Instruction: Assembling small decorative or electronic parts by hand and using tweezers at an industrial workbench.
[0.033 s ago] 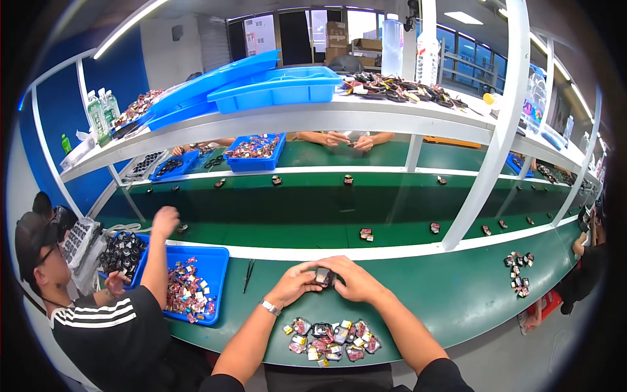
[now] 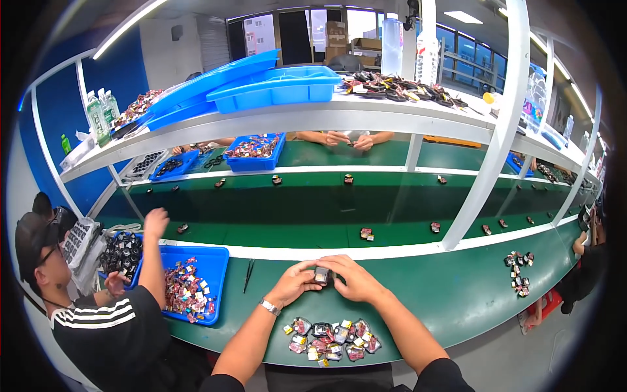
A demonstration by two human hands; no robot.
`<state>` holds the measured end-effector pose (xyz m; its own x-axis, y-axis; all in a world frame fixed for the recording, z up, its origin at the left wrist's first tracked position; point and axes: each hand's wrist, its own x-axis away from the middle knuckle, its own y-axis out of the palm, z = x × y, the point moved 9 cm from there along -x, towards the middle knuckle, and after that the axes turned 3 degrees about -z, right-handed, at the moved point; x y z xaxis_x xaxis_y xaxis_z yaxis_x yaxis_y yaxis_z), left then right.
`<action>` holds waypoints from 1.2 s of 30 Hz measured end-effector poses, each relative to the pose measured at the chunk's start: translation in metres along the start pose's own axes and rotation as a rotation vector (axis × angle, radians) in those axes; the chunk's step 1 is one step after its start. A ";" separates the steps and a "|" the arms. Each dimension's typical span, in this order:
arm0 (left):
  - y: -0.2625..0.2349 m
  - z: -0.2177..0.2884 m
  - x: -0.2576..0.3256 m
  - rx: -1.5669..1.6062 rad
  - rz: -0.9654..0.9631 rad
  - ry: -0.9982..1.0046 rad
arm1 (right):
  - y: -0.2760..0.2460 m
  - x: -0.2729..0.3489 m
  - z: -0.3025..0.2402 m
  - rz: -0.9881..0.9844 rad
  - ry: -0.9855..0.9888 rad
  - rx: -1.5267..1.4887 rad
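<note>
Green workbench (image 2: 424, 294): bore the work. Directions were taken from the held unit. White upright post (image 2: 486, 147): stood at two o'clock. White rail (image 2: 392, 250): ran across twelve o'clock, a low barrier between hands and green lane (image 2: 281, 202). Co-worker (image 2: 124, 326): sat toward eight o'clock. Blue tray (image 2: 215, 255): lay at nine o'clock, its walls penning in loose parts. Cluster of wired units (image 2: 333, 336): lay at six o'clock, presumably for short reach. Right hand (image 2: 356, 279): arched over the unit's far side, perhaps steadying it; whether its fingers gripped could not be told. Left hand (image 2: 294, 282): thumb and fingers clamped on the unit's left. Tweezers (image 2: 248, 276): lay at nine o'clock, before the tray. Black-cased unit (image 2: 321, 276): was between both hands, above the bench.
</note>
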<state>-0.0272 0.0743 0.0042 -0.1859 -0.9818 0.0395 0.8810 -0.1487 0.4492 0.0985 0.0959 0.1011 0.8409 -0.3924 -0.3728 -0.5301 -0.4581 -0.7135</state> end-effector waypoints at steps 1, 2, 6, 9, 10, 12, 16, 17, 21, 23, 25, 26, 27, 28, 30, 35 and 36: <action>0.004 0.001 -0.001 0.013 -0.001 0.008 | -0.005 0.003 -0.001 0.071 -0.044 0.040; 0.008 0.003 -0.001 0.027 -0.001 0.015 | -0.002 0.006 0.005 0.072 -0.039 0.040; 0.014 0.002 -0.003 -0.014 -0.002 0.011 | -0.001 0.010 0.014 0.126 -0.049 0.107; 0.013 0.000 -0.003 -0.034 -0.003 0.024 | 0.001 0.008 0.013 0.138 -0.025 0.088; 0.016 -0.002 -0.004 -0.042 -0.013 0.027 | 0.001 0.008 0.014 0.148 0.006 0.066; 0.017 -0.004 -0.005 -0.050 -0.023 0.030 | 0.004 0.007 0.014 0.171 0.013 0.061; 0.014 -0.002 -0.004 -0.041 -0.038 0.050 | 0.005 0.008 0.017 0.238 0.048 0.035; 0.016 -0.001 -0.004 -0.035 -0.053 0.043 | 0.006 0.008 0.016 0.239 0.048 0.035; 0.025 0.002 -0.004 -0.099 -0.044 0.045 | 0.006 0.012 0.026 0.260 0.143 -0.004; 0.022 -0.001 -0.003 -0.093 -0.047 0.028 | 0.007 0.012 0.028 0.256 0.150 -0.021; 0.018 -0.003 -0.002 -0.104 -0.046 0.019 | 0.011 0.011 0.026 0.178 0.110 -0.080; 0.017 -0.004 -0.002 -0.113 -0.046 0.008 | 0.011 0.011 0.025 0.181 0.108 -0.079; 0.016 -0.005 -0.002 -0.124 -0.040 0.011 | 0.011 0.012 0.023 0.181 0.101 -0.090; 0.017 -0.004 -0.003 -0.127 -0.043 0.011 | 0.011 0.012 0.022 0.181 0.096 -0.102; 0.018 -0.004 -0.004 -0.080 -0.020 -0.001 | 0.011 0.013 0.023 0.208 0.093 -0.071; 0.018 -0.004 -0.004 -0.039 -0.032 0.029 | 0.010 0.016 0.020 0.315 0.123 -0.012; 0.017 -0.006 -0.004 -0.039 -0.034 0.018 | 0.011 0.017 0.020 0.315 0.122 -0.011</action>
<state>-0.0084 0.0754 0.0061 -0.2089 -0.9779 0.0088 0.8905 -0.1865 0.4150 0.1091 0.1001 0.0753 0.6163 -0.6084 -0.4999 -0.7637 -0.3070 -0.5679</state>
